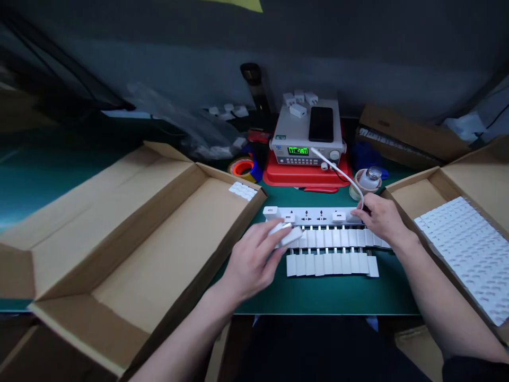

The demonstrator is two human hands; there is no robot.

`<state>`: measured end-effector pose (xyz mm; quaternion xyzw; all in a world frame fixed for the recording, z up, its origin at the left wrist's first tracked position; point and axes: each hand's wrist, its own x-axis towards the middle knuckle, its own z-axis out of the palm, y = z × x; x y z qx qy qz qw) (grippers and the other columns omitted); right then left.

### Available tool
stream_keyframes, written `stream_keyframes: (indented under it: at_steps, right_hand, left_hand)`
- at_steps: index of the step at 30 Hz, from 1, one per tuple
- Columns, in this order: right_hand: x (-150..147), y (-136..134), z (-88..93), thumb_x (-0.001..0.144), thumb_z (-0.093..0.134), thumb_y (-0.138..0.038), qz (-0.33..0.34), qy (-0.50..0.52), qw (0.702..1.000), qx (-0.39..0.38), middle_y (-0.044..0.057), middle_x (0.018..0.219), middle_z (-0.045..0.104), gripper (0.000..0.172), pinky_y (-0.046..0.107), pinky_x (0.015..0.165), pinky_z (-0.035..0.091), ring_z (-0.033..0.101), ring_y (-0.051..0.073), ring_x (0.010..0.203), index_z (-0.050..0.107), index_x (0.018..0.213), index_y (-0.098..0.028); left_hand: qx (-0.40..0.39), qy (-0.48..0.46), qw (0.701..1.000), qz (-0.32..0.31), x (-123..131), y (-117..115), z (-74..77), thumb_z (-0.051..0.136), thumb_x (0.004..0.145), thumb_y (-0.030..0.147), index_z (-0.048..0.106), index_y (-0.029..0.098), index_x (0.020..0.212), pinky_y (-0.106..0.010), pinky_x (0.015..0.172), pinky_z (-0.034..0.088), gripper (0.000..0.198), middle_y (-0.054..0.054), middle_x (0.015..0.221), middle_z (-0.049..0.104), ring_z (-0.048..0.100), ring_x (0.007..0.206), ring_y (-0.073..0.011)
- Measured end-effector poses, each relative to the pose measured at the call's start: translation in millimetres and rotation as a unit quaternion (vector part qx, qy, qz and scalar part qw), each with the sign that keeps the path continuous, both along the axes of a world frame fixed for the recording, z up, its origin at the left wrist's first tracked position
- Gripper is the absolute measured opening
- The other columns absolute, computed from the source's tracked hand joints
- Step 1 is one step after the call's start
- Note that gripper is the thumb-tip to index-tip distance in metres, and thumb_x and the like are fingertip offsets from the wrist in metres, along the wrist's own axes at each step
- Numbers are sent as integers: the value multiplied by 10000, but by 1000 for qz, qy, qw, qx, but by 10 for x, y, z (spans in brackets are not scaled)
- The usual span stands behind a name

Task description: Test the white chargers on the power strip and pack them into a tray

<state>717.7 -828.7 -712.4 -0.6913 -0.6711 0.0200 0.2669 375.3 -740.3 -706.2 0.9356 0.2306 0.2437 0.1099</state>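
My left hand (250,257) is closed around white charger plugs (292,236), more than one by the look of it, over the left end of two rows of chargers. My right hand (379,215) pinches the end of a white cable (338,171) at the right end of a white power strip (314,216); its fingertips partly hide a charger there. Other chargers sit in the strip, one of them (339,216) left of my right hand. In front of the strip, the lower charger row (328,264) lies with its metal prongs pointing away from me.
Behind the strip a bench meter (304,151) with a lit green display stands on a red tray (274,178), a phone (321,124) and several chargers on top. An open cardboard box (159,244) at left holds a few chargers; the right box (413,183) holds many.
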Motion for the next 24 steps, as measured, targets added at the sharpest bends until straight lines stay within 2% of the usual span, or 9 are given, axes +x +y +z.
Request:
stream_keyframes:
  at_steps: [2,5,9,12,15,19,22,24]
  right_hand:
    - [-20,13,-25,943,639,-312,4,-32,999,-3,28,817,637,190,326,638,438,608,188,724,550,797,-230]
    - [-46,20,-39,952,618,-292,11,-36,999,3,25,818,628,190,318,639,432,595,179,725,531,795,-233]
    - [-70,19,-40,958,603,-283,15,-18,999,22,24,811,621,180,315,649,434,595,178,732,528,802,-232]
    - [-80,19,-47,959,592,-292,14,-5,1000,22,25,813,622,179,320,652,432,593,179,733,535,801,-232]
    - [-84,17,-60,958,590,-290,15,5,1000,22,24,816,619,172,323,662,436,586,177,736,542,805,-230]
    - [-91,12,-71,953,608,-282,17,6,1000,26,17,806,595,184,323,651,430,564,173,717,531,794,-228]
    - [-99,9,-64,956,604,-275,21,17,999,36,17,807,599,180,320,658,436,571,172,724,530,799,-227]
    - [-103,7,-58,961,591,-282,20,25,999,35,21,808,606,175,320,663,442,581,174,733,537,805,-227]
  left_hand:
    - [43,100,994,-32,350,201,112,526,950,132,614,182,1296,-475,968,530,361,-166,1351,623,601,1169,-305]
    - [57,261,960,-87,853,395,257,538,847,28,676,179,1249,-487,901,523,451,-173,1302,636,590,1137,-337]
    - [38,331,932,-144,1247,488,416,566,808,14,734,146,1139,-422,806,526,394,-177,1154,663,590,1088,-348]
    - [9,315,936,-160,1311,535,411,594,810,32,752,141,1075,-382,793,518,327,-161,1092,674,597,1062,-330]
    - [-7,282,947,-156,1284,566,289,613,866,98,740,164,1139,-389,871,512,308,-135,1120,671,588,1088,-307]
    - [-7,269,953,-141,1260,536,141,611,918,153,707,151,1232,-408,918,512,328,-152,1213,655,570,1134,-312]
    - [-23,260,956,-135,1219,531,134,627,915,151,690,143,1268,-411,952,513,359,-156,1312,633,577,1181,-315]
    - [-24,263,957,-117,1156,551,152,588,901,89,696,137,1243,-386,918,527,362,-151,1265,652,612,1144,-293]
